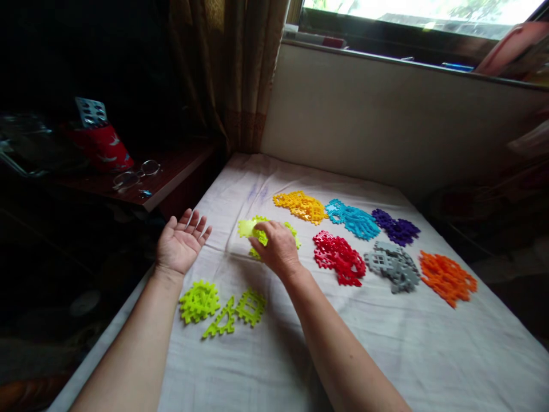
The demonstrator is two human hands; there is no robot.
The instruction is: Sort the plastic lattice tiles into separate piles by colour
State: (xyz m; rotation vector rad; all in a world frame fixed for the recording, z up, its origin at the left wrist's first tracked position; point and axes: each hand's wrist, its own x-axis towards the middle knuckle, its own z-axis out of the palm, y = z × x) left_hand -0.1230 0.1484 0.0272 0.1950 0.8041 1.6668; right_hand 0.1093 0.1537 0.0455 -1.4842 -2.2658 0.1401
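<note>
Piece (246, 229) is pinched in the right hand (278, 245); a loose grip could drop it onto the pile (261, 236) beneath its fingers. Left hand (180, 243): fingers apart.

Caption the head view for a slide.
Right hand at lime-green pieces beside a red pile; left hand open, palm up.

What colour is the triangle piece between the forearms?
The triangle piece is bright yellow-green; the head view shows it best.
</note>
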